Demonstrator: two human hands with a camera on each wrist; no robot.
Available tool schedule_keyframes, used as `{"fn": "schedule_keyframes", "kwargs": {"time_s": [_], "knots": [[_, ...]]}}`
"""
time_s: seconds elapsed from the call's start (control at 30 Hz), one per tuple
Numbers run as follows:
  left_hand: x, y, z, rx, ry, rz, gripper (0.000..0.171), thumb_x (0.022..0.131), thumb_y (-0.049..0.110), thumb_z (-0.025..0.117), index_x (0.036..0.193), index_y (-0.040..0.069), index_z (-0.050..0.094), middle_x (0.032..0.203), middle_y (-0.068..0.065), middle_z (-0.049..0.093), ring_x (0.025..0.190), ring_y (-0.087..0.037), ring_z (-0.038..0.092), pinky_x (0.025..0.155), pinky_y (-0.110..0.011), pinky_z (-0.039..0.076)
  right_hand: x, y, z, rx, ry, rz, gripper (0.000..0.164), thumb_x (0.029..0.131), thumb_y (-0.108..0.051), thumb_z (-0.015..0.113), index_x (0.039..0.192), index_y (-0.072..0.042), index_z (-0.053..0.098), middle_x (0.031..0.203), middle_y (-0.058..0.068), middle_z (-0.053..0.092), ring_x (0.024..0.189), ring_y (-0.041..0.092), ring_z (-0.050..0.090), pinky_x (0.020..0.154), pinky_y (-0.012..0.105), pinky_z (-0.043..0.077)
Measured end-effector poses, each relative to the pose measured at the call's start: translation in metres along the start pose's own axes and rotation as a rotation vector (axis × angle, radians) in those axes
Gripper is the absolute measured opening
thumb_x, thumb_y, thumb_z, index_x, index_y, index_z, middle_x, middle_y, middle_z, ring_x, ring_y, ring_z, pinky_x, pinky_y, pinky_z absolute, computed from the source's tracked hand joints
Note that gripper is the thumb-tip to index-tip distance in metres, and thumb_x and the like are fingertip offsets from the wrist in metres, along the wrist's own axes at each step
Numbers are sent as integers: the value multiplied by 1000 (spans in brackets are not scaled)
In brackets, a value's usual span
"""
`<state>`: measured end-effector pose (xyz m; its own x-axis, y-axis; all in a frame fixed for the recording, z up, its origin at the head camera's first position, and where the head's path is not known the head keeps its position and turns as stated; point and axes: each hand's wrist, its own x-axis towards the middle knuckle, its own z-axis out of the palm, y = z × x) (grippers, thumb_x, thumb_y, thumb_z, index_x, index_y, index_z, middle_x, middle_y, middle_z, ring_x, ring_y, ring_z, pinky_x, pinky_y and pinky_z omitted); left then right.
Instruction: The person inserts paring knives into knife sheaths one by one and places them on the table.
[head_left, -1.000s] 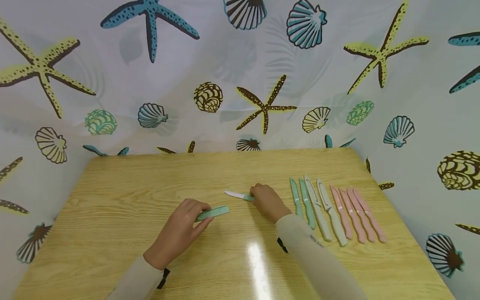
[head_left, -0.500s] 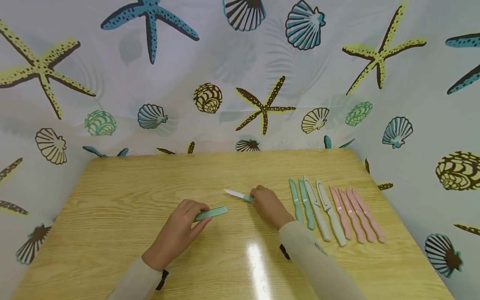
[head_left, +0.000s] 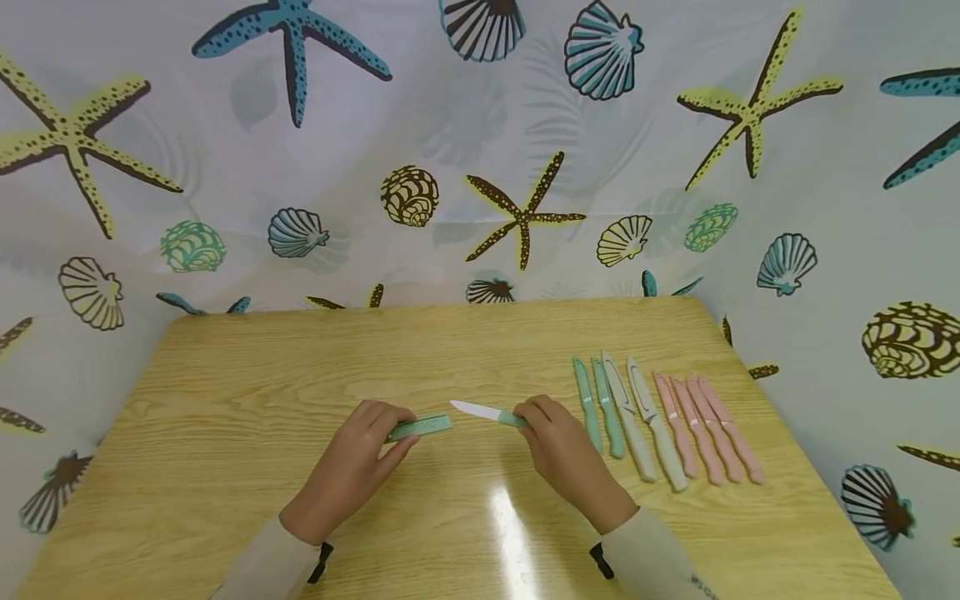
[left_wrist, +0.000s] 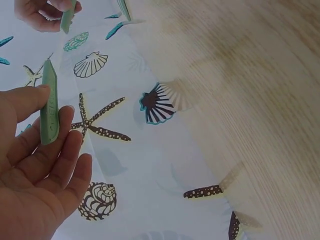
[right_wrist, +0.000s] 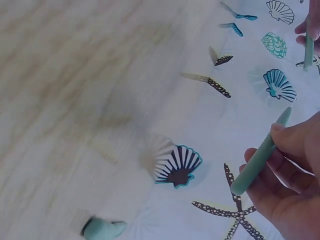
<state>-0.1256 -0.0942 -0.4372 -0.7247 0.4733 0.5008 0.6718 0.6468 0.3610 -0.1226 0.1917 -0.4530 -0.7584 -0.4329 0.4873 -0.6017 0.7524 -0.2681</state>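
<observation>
Near the middle of the table, my left hand [head_left: 360,454] pinches a green knife sheath [head_left: 426,426] between thumb and fingers, its far end pointing right. To its right, my right hand [head_left: 558,446] grips a small knife by its green handle [head_left: 512,418]. The white blade [head_left: 474,409] is bare and points left, its tip just short of the sheath's end. In the left wrist view the sheath [left_wrist: 50,105] stands between thumb and fingertips. From the right wrist, the knife's green handle [right_wrist: 257,162] lies across the fingers with the thumb on it.
On the right of the wooden table [head_left: 262,375] several knives lie side by side: two green ones [head_left: 606,408], two cream ones [head_left: 656,425] and several pink ones [head_left: 708,429]. A cloth with shells and starfish [head_left: 465,117] hangs behind and at the sides.
My right hand has moved nearer and slightly right with the knife, bringing the blade closer to level with the sheath. The left hand has stayed almost still, still holding the sheath.
</observation>
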Motion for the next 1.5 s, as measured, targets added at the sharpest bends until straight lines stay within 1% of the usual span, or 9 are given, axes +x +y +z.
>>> {"fn": "schedule_keyframes", "kwargs": {"time_s": [0.17,0.27,0.47,0.6,0.77,0.93,1.13,1.27,1.5], "knots": [[0,0,-1,-3,-5,14,23,82,17,71,104,10,63,100,3,58,96,-9,49,74,-25,48,-9,-6,-9,-39,7,-8,19,83,0,66,101,-4,62,100,7,56,89,18,55,73,25,49],[0,0,0,-9,3,30,24,82,15,71,104,8,64,100,2,59,96,-10,49,74,-25,48,-12,-7,-11,-54,20,-28,22,81,1,68,102,-3,62,102,9,56,90,19,55,74,26,50],[2,0,0,-20,13,64,26,81,14,72,105,7,64,100,2,59,97,-11,49,75,-26,48,-13,-7,-14,-88,7,-72,26,79,3,69,104,-2,63,103,10,56,94,22,55,78,26,49],[2,0,0,-12,25,105,26,80,13,72,104,8,65,100,3,59,95,-11,50,73,-25,48,-12,-8,-17,-119,-8,-108,27,79,7,67,104,-1,63,103,11,56,94,22,55,80,26,48],[4,2,0,-6,56,170,26,78,12,73,103,8,66,98,3,60,91,-11,51,71,-24,48,-13,-8,-18,-146,-16,-124,37,72,15,68,105,-3,62,104,10,55,94,22,55,80,27,48],[4,3,2,2,65,195,25,79,12,72,102,7,66,97,2,60,90,-11,51,70,-24,48,-13,-8,-19,-146,-16,-125,40,71,17,67,105,-3,63,105,10,56,93,23,55,79,29,48],[1,0,7,-36,58,191,26,79,12,72,103,6,64,97,2,60,89,-10,50,69,-22,47,-15,-4,-15,-140,-10,-135,41,71,18,67,106,-3,63,105,11,57,95,23,55,81,30,48],[-1,-1,12,-66,60,184,28,77,11,73,103,6,64,96,2,59,89,-9,49,67,-21,46,-16,-4,-8,-123,-4,-141,41,70,19,67,106,-1,64,105,11,57,95,23,55,81,28,48],[-1,9,21,-69,38,231,28,78,12,73,103,6,62,97,2,58,87,-10,48,66,-18,44,-12,-22,2,-91,-4,-208,35,73,12,69,106,0,63,105,10,56,93,20,56,82,24,47]]}}
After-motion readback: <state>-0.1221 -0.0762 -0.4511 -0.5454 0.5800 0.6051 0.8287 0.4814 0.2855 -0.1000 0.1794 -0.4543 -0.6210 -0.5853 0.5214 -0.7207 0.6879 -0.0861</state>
